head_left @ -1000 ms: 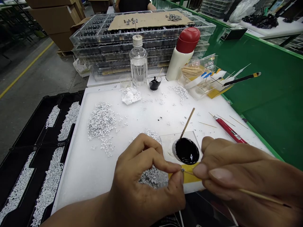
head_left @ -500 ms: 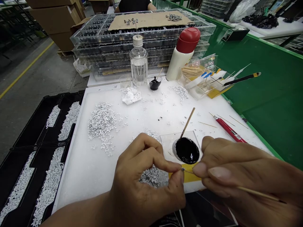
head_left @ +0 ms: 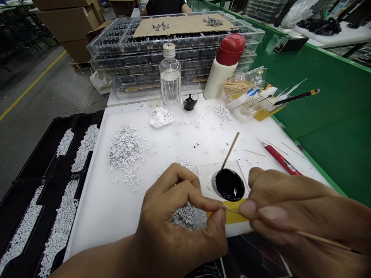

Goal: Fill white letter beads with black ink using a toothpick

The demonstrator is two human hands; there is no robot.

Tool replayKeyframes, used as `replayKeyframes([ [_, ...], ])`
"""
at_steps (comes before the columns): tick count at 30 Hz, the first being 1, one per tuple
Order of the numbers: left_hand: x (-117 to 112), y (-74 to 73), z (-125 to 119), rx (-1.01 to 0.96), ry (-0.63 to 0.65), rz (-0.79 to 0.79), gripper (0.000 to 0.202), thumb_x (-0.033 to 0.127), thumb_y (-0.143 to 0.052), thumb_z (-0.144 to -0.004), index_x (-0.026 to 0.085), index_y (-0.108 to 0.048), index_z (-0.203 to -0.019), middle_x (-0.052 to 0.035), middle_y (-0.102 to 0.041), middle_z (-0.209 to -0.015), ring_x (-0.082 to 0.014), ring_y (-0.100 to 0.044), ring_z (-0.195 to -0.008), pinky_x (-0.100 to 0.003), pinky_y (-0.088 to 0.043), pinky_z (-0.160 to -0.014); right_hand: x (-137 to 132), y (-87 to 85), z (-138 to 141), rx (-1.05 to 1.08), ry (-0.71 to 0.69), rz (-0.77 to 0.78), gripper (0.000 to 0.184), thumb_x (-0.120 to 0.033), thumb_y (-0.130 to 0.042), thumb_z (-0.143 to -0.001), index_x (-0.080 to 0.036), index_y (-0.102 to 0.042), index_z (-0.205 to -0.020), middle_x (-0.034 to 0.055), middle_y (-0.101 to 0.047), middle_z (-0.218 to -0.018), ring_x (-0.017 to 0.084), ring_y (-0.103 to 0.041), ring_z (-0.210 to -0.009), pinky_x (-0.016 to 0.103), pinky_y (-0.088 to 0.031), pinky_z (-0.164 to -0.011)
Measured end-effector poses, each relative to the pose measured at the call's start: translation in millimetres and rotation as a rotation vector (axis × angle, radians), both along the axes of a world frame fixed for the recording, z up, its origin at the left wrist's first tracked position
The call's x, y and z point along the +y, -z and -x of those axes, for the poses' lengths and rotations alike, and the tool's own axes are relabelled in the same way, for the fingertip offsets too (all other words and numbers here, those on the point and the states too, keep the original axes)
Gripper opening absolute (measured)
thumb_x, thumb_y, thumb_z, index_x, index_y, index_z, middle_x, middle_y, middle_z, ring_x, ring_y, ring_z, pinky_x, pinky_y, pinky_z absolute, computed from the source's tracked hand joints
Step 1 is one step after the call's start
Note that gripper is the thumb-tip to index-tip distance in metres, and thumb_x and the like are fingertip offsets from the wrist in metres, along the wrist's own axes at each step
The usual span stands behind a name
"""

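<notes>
Between thumb and forefinger, my left hand (head_left: 182, 216) pinches a tiny white part with dark marks (head_left: 224, 207). My right hand (head_left: 301, 216) is closed around a thin wooden toothpick (head_left: 324, 238), whose fine tip meets or nearly meets the part. Just beyond the fingers, a round pool of black paint (head_left: 230, 184) sits on a clear plate (head_left: 204, 173), with a wooden stick (head_left: 230, 150) leaning in it. Partly behind my left hand lies a heap of small white parts (head_left: 185, 214). A yellow strip (head_left: 234, 217) shows beneath my fingertips.
A larger pile of white parts (head_left: 125, 148) lies left. Black trays (head_left: 56, 177) of parts stand beside the table. Behind are a clear bottle (head_left: 170, 79), a small black-paint cup (head_left: 189, 102), a red-capped flask (head_left: 224, 65) and a tool box (head_left: 243, 110). A red pen (head_left: 281, 158) lies right.
My right hand has shifted very slightly to the right with the toothpick. My left hand keeps its pinch on the small part, almost still.
</notes>
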State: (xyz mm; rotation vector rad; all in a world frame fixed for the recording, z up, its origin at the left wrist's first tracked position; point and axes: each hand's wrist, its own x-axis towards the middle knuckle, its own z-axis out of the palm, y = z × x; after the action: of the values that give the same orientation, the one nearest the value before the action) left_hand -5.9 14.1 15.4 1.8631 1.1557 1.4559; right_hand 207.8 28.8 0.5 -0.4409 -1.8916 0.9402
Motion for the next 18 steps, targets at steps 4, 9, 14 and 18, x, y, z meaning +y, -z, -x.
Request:
replayKeyframes([
  [4, -0.8, 1.0, -0.2, -0.008, -0.001, 0.001, 0.017, 0.003, -0.071, -0.073, 0.017, -0.064, -0.069, 0.0008, -0.057, -0.070, -0.0107, -0.059, -0.062, -0.022, -0.053, -0.054, -4.6, 1.0, 4.7, 0.015, 0.147, 0.041, 0.050, -0.023, -0.085, -0.086, -0.033, -0.070, -0.132, 0.0058, -0.079, -0.108, 0.020, -0.075, -0.079, 0.036, -0.062, -0.063],
  [9, -0.5, 1.5, -0.1, -0.013, -0.001, 0.000, 0.017, 0.003, -0.072, -0.072, 0.017, -0.064, -0.069, 0.0009, -0.056, -0.070, -0.0109, -0.059, -0.063, -0.022, -0.053, -0.054, -10.5, 3.5, 6.4, 0.036, 0.201, 0.050, 0.046, -0.041, -0.091, -0.079, -0.032, -0.075, -0.121, 0.0079, -0.078, -0.105, 0.023, -0.075, -0.082, 0.039, -0.062, -0.065],
  [14, -1.0, 0.5, -0.9, -0.018, 0.004, 0.001, 0.016, 0.003, -0.071, -0.073, 0.017, -0.064, -0.069, 0.0006, -0.056, -0.070, -0.0105, -0.059, -0.063, -0.022, -0.053, -0.053, -12.2, 3.6, 3.2, 0.024, 0.191, 0.043, 0.044, -0.043, -0.091, -0.079, -0.030, -0.075, -0.118, 0.0081, -0.077, -0.101, 0.024, -0.075, -0.081, 0.039, -0.062, -0.064],
  [18, -0.7, 0.5, -0.7, -0.015, 0.008, 0.003, 0.016, 0.003, -0.071, -0.074, 0.016, -0.064, -0.068, 0.0006, -0.057, -0.070, -0.0095, -0.059, -0.063, -0.020, -0.053, -0.055, -9.5, 0.3, 3.0, 0.018, 0.182, 0.036, 0.043, -0.038, -0.092, -0.079, -0.030, -0.076, -0.119, 0.0072, -0.077, -0.099, 0.023, -0.075, -0.079, 0.038, -0.062, -0.063],
])
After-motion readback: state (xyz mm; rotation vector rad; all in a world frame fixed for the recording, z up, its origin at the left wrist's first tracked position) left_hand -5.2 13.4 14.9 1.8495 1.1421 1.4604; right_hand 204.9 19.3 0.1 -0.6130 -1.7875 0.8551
